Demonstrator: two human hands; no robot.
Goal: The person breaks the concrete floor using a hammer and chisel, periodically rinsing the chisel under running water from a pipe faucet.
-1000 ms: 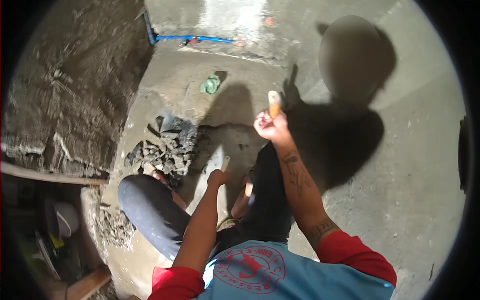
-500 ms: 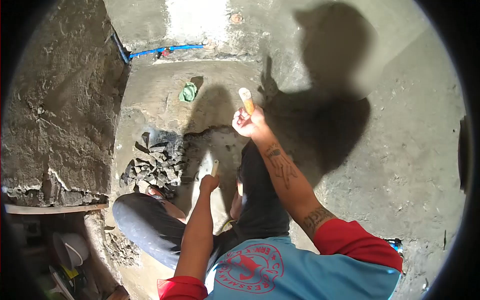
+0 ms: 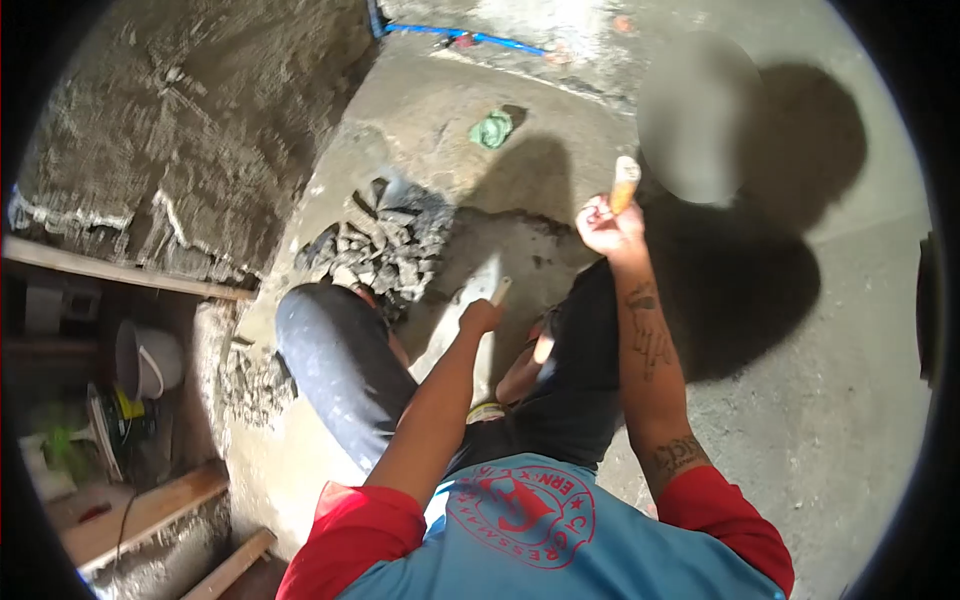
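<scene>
My right hand point(image 3: 612, 228) is raised at upper right of centre, closed around a tool handle point(image 3: 624, 188) with an orange lower part and a pale rounded end. Between my knees, my left hand point(image 3: 481, 317) is closed on a pale, narrow handle point(image 3: 502, 290); what it joins cannot be made out. Broken stone pieces point(image 3: 385, 245) lie in a heap on the floor beyond my left knee. A crumpled green thing point(image 3: 491, 129) rests on the concrete farther off.
A blue pipe point(image 3: 470, 36) runs along the wall base at the top. Rough wall point(image 3: 170, 130) stands at left. Below it are a grey bucket point(image 3: 148, 360), wooden boards point(image 3: 150, 515) and rubble point(image 3: 255, 388). Dark shadows fall at right.
The view has swung, so the floor, heap and pipe sit farther right and higher than half a second ago. Both hands keep hold of the same handles.
</scene>
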